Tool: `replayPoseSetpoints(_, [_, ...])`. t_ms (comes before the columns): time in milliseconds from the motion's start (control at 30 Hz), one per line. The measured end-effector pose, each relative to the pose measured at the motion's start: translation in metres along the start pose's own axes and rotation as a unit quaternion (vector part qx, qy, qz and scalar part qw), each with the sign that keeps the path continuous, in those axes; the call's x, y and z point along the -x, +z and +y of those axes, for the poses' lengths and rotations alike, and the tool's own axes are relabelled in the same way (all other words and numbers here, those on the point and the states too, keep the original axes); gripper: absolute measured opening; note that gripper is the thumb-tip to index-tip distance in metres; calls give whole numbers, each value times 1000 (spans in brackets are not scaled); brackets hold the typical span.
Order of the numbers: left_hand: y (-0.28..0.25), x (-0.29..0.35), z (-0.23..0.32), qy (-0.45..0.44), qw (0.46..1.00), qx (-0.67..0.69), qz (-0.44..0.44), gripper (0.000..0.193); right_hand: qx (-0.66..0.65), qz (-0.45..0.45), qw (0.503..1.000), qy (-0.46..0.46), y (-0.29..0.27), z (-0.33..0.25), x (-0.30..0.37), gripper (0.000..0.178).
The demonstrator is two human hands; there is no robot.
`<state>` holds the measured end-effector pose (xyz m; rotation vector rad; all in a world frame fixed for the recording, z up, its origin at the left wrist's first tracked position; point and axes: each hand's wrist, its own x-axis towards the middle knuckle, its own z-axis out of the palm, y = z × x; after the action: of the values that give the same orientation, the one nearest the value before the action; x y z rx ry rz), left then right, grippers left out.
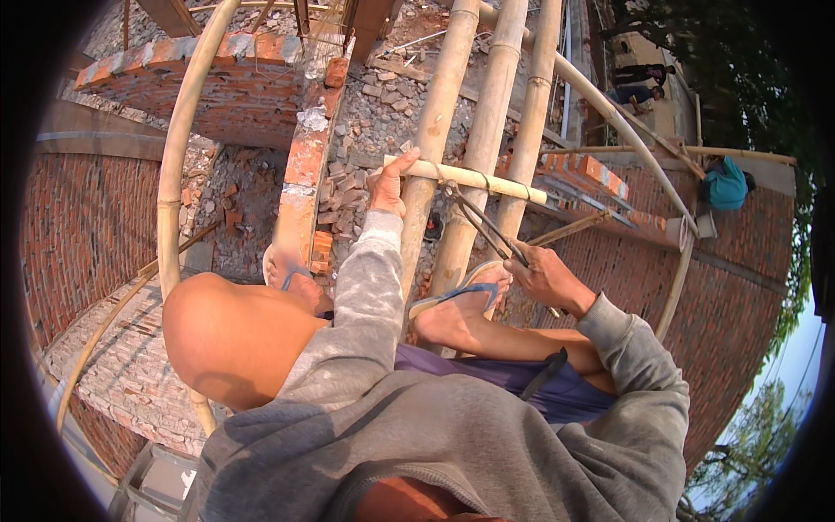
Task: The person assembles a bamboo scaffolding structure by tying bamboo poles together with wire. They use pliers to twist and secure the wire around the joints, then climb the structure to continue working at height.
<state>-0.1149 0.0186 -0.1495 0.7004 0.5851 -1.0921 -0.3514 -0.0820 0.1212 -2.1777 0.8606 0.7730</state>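
Observation:
My left hand [389,184] is wrapped around the left end of a short, pale bamboo crosspiece [496,184]. This piece lies across several thick bamboo poles [494,104], with dark wire ties around it. Held in my right hand [553,277] are long-handled pincers [479,217]. Their jaws meet the crosspiece at a tie between the left and middle poles; whether they grip the wire is too small to tell. One foot in a blue-strapped flip-flop [465,294] rests over the poles. My other foot [296,280] is on top of a narrow brick wall [300,196].
Far below lie broken bricks and rubble [374,113]. A curved bamboo pole [178,148] rises on the left, and a slanting one [626,130] crosses at right. Brick walls [696,296] stand on both sides. A person in a teal top [725,184] is at far right.

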Motion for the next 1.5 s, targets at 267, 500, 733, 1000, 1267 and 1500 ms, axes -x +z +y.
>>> replayPoseSetpoints(267, [1, -4, -4, 31, 999, 11, 29, 50, -461, -217, 854, 104, -36, 1, -10, 67])
replayPoseSetpoints(500, [-5, -4, -5, 0, 1000, -22, -18, 53, 180, -17, 983, 19, -49, 20, -15, 38])
replayPoseSetpoints(733, [-10, -8, -9, 1, 1000, -11, -25, 51, -384, -202, 896, 88, -10, 10, 10, 33])
replayPoseSetpoints(1000, [-11, -9, -11, 28, 999, -7, -12, 47, 316, 88, 942, -67, -30, 18, 6, 28])
replayPoseSetpoints(1267, [-3, 9, -3, 58, 998, -8, -4, 49, -455, -216, 850, 153, -8, -7, 14, 24])
replayPoseSetpoints(1500, [-1, 3, -4, 36, 999, 17, -6, 45, 124, 8, 992, -13, -17, 16, 8, 33])
